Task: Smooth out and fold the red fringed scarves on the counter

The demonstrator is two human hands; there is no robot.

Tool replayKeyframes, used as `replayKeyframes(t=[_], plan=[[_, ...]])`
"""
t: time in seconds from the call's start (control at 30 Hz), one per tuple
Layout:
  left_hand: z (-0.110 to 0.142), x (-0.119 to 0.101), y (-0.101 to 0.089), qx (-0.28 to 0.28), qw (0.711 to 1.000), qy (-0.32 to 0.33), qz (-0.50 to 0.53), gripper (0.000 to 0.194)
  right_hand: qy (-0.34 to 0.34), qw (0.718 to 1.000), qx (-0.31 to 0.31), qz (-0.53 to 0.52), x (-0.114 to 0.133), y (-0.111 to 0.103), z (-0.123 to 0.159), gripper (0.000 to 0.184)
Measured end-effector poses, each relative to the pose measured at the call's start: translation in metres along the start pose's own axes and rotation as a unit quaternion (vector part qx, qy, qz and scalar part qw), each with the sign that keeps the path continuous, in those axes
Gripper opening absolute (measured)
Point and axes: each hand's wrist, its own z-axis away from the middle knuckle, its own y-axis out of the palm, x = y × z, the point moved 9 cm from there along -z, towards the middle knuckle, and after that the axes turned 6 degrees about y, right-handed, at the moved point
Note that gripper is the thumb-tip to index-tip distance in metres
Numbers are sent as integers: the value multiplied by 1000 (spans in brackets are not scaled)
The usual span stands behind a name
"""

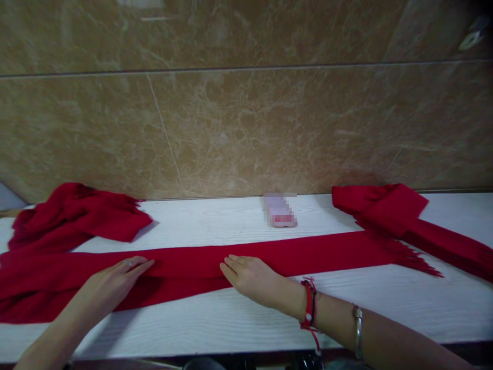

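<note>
with fingers outstretched, your left hand (119,282) and right hand (248,277) touch the red scarf (327,255), seemingly finished flat rightward, yet unsmoothed leftward.

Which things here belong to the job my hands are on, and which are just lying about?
Job:
- long red cloth, fringed at its right end, under your left hand and right hand

Apparently lying about:
- blurred phone-like object
- folded red cloth at right
</note>
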Motion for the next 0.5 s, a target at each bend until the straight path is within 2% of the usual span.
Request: replayKeyframes(t=[0.1, 0.23, 0.4, 0.5], plan=[[2, 4, -2, 45, 998, 23, -33, 48, 1, 1000, -11, -10, -3, -3, 0, 27], [13, 9, -13, 28, 999, 24, -40, 48, 16, 999, -32, -24, -9, -9, 3, 29], [30, 7, 17, 71, 997, 32, -13, 46, -25, 999, -19, -27, -4, -3, 9, 28], [35, 10, 29, 62, 997, 25, -27, 46, -36, 999, -9, -24, -3, 0, 11, 28]])
